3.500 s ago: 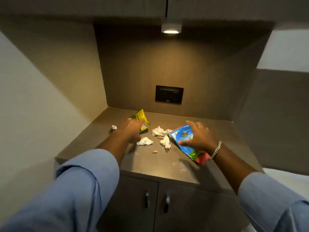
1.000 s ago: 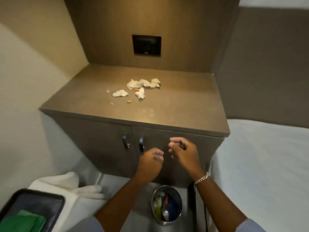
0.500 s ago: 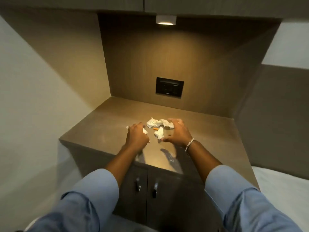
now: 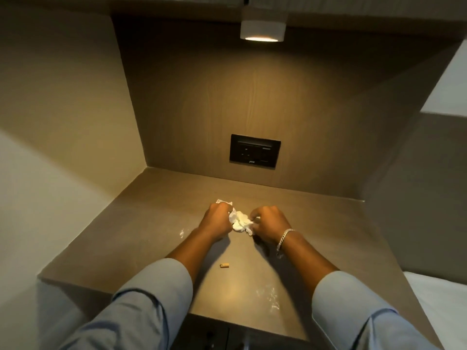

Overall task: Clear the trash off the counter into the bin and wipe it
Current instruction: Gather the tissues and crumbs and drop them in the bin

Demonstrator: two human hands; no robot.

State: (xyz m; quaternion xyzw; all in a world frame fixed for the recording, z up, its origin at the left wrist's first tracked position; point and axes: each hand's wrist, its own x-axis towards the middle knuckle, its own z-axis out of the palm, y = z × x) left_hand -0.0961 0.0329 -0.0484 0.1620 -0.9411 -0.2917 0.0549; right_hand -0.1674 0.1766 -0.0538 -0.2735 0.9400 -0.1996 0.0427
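Both of my hands rest on the brown counter [image 4: 141,243] near its middle. My left hand [image 4: 217,218] and my right hand [image 4: 267,223] are closed around a bunch of crumpled white tissues [image 4: 241,221] gathered between them. A corner of tissue sticks out behind the left hand. One small tan scrap [image 4: 224,266] lies loose on the counter between my forearms. White powdery smears [image 4: 270,296] mark the counter near its front edge, and a smaller one [image 4: 181,233] lies left of my left wrist. The bin is out of view.
A black socket plate [image 4: 254,151] sits on the back wall, and a lamp [image 4: 262,29] shines under the upper cabinet. Side walls close in the counter left and right. Cabinet doors [image 4: 227,339] are below the front edge. A white surface [image 4: 439,306] lies at lower right.
The wrappers went into the bin on the floor earlier. Since half a second ago my hands have pulled the scattered tissues together into one bunch and closed on it.
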